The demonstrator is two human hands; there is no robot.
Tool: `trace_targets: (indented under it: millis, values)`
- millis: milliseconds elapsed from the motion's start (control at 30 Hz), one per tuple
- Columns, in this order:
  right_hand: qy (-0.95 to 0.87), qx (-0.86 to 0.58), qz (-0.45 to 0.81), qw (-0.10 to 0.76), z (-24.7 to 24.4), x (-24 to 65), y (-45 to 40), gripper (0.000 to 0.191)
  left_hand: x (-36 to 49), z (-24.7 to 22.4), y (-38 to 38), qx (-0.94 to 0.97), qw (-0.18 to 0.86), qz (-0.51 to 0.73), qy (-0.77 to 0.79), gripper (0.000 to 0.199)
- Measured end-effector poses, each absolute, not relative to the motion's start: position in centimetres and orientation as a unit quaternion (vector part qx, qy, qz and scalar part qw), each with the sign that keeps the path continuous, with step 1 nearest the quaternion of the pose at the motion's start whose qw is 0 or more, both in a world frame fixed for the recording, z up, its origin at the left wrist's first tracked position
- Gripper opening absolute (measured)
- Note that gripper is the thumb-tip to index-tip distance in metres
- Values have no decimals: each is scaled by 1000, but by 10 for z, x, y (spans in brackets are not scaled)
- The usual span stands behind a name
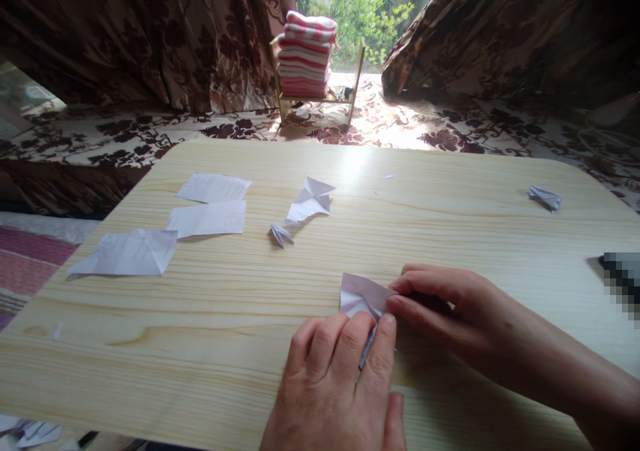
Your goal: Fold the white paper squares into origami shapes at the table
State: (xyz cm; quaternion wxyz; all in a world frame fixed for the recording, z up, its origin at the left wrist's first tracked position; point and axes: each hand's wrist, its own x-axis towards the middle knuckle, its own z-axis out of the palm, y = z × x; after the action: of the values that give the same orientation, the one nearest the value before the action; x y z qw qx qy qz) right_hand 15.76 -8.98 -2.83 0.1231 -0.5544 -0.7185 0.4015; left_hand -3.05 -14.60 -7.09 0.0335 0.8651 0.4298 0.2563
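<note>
A small creased sheet of white paper (361, 291) lies on the light wooden table (225, 344), near its front. My left hand (345, 378) rests palm down over the lower part of this paper, its fingers slightly apart and pressing on it. From the right, my right hand (435, 298) pinches the paper's right corner between thumb and forefinger. A folded edge of the paper shows between the left fingers; the rest of that part is hidden under the hand.
Paper sheets (207, 218) lie at the left. Beyond the hands are a creased paper (313, 201) and a small folded piece (281, 235). Another folded piece (545, 198) lies far right, near a dark object (620, 274). Striped cloths (306, 54) sit on a rack behind.
</note>
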Motion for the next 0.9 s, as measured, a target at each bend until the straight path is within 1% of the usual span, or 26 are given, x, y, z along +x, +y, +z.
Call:
trace_targets:
  millis: [467, 900]
  values:
    - [-726, -549, 390, 137, -27, 158, -90, 32, -31, -68, -146, 867, 18, 250, 431, 40]
    - [-726, -550, 393, 126, -29, 158, -89, 32, -29, -70, -146, 856, 37, 278, 434, 39]
